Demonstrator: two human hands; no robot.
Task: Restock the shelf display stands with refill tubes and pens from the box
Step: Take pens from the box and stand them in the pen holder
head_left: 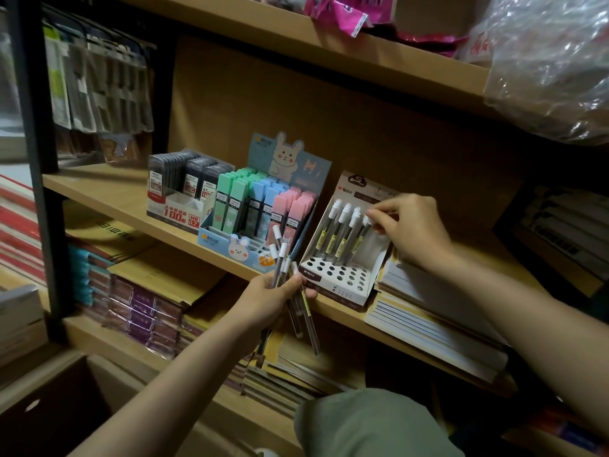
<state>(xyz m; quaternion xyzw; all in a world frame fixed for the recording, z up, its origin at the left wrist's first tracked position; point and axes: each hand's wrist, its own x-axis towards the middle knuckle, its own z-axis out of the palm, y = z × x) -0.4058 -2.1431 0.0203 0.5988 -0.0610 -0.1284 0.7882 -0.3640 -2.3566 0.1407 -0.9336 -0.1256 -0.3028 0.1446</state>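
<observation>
Three display stands (339, 258) are sitting on the shelf (108, 192). Four white-capped pens (333, 239) are standing in the white stand's back row. Two hands are showing: left hand (273, 298), right hand (408, 229). Loose pens (280, 258) in the left hand: count uncertain.

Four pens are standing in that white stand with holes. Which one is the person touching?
The rightmost pen. The right hand pinches its white cap, while the three pens to its left stand untouched in the white stand.
</observation>
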